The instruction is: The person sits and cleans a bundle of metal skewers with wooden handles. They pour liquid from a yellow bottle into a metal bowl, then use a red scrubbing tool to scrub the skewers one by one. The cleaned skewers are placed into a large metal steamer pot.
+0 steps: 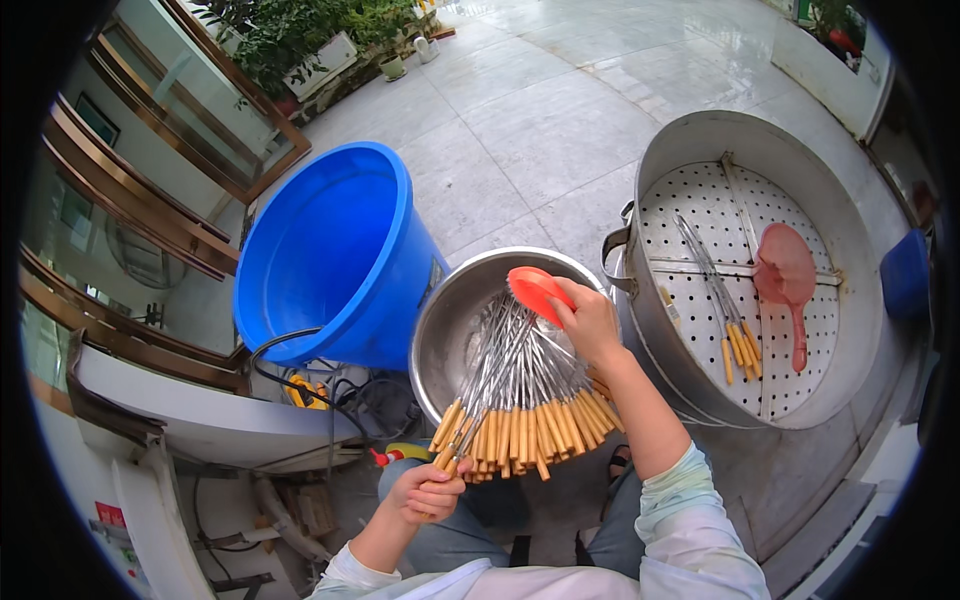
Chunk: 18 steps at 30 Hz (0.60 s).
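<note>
A wide steel basin [442,330] sits before me, holding a fan of metal skewers whose wooden handles [525,435] hang over its near rim. My left hand [427,491] is closed around a few of those wooden handles at the basin's near left, their metal rods slanting up across the pile. In my right hand [589,319] is a red scrubbing brush [540,292], its bristle side down against the upper part of the rods. The rod tips under the brush are partly hidden.
A large blue plastic bucket [322,247] stands at left, a black hose over its rim. At right, a big perforated metal steamer pot [847,300] holds several skewers [739,345], a brush and a red plastic ladle [785,266]. A spray bottle [405,452] lies near my left knee.
</note>
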{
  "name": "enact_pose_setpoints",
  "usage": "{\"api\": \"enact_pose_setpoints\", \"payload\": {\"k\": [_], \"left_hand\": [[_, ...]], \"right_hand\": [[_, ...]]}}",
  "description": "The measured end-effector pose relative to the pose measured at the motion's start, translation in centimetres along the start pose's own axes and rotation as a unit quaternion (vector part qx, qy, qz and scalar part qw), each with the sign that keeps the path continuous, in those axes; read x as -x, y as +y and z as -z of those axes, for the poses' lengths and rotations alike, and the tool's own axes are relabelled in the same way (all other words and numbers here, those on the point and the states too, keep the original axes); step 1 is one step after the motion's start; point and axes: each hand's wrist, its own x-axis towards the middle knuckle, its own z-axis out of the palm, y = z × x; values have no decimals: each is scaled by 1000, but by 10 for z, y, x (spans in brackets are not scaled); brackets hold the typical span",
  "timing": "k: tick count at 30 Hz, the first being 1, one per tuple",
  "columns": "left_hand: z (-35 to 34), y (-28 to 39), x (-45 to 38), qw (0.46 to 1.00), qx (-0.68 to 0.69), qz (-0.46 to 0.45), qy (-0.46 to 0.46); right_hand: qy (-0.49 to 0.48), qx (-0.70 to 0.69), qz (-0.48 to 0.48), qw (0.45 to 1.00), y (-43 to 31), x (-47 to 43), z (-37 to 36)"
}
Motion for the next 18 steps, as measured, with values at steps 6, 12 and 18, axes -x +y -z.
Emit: {"api": "enact_pose_setpoints", "payload": {"k": [6,12,18], "left_hand": [[-23,22,-7,878,-391,-136,240],[-51,20,-35,719,-602,-160,309],[-48,7,-21,736,-585,-120,319]], "right_hand": [[20,-91,17,996,-34,3,17],[-136,-56,158,976,-77,55,-20],[-13,32,82,996,-20,23,-23]]}}
